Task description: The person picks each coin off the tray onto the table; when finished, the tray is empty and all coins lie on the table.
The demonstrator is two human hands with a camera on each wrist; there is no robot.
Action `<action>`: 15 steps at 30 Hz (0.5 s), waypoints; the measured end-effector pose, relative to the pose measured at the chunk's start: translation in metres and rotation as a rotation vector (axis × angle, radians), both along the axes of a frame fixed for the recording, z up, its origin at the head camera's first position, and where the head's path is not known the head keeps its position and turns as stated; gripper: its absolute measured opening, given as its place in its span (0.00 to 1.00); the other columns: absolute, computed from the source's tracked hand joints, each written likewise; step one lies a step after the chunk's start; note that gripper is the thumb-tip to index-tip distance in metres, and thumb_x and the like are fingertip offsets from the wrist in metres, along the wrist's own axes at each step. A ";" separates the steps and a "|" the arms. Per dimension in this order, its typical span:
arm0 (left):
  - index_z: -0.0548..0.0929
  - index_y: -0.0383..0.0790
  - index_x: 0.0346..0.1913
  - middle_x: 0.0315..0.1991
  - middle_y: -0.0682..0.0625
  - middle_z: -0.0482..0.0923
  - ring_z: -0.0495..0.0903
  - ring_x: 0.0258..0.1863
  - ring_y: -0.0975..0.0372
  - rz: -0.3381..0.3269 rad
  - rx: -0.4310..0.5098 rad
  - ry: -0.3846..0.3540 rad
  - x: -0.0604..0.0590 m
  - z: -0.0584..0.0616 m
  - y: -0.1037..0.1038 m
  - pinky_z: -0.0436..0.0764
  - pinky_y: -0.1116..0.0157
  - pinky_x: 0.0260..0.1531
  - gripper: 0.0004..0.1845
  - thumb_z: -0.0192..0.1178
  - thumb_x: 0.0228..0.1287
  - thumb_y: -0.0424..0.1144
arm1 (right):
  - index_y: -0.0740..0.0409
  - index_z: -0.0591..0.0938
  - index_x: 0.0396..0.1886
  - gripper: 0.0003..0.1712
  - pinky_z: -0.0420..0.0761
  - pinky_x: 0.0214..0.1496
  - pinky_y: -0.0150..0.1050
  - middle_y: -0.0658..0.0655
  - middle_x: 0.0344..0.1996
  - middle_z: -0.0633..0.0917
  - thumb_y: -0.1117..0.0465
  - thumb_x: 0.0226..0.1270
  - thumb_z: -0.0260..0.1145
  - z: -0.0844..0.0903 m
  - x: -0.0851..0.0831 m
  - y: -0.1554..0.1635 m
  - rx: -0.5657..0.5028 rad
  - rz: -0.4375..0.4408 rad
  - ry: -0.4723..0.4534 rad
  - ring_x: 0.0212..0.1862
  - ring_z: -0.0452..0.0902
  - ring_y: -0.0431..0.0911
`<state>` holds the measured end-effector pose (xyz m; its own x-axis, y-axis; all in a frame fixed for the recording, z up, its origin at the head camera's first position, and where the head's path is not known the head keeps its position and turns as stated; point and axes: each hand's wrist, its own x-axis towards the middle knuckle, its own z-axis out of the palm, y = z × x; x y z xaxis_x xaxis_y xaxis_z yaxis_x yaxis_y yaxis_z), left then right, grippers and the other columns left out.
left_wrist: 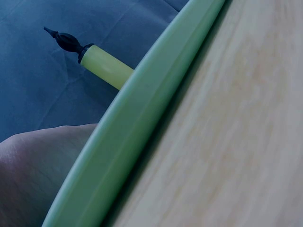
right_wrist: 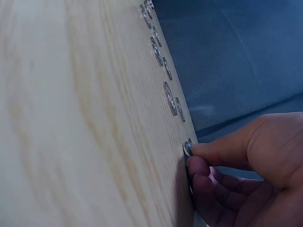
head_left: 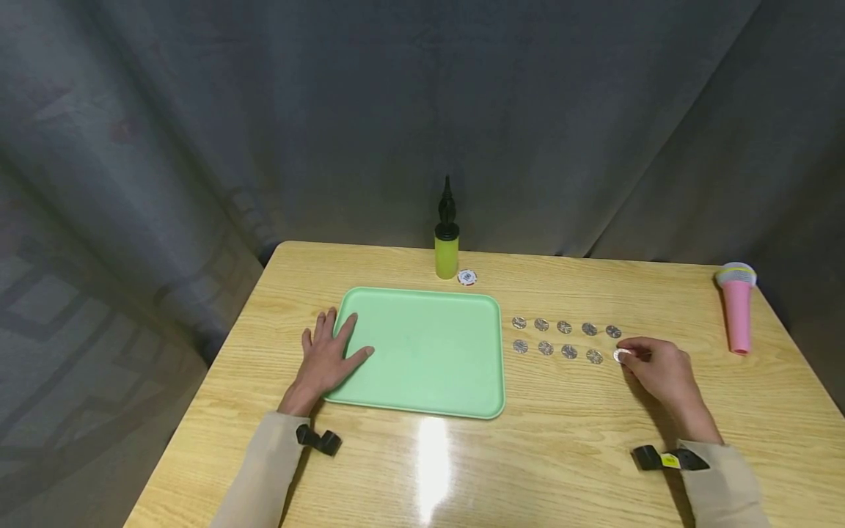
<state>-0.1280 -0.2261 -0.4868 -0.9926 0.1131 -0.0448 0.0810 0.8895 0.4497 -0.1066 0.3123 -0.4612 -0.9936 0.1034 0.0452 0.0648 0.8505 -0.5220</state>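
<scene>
Beige sleeves frame a glossy wood-grain table (head_left: 422, 469). Spread flat with fingers straight, the left hand (head_left: 328, 358) rests on the near-left rim of a smooth mint-green rectangular tray (head_left: 429, 352); the left wrist view shows only that rim and a yellow pump (head_left: 447, 249), its base hidden. Beside the tray lie small round silvery coins (head_left: 564, 327) in two rows, their faces too small to read. At the front row's right end, the right hand (head_left: 663, 370) pinches one coin (head_left: 621, 356) on the tabletop, other fingers curled. A pink microphone (head_left: 736, 308) lies far right.
</scene>
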 end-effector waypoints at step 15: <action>0.58 0.41 0.79 0.79 0.28 0.43 0.38 0.80 0.34 -0.004 0.003 0.008 0.001 0.002 0.001 0.38 0.29 0.71 0.44 0.58 0.67 0.58 | 0.70 0.86 0.42 0.12 0.74 0.33 0.39 0.69 0.34 0.88 0.64 0.66 0.66 0.001 -0.002 0.001 0.028 0.046 -0.022 0.33 0.83 0.52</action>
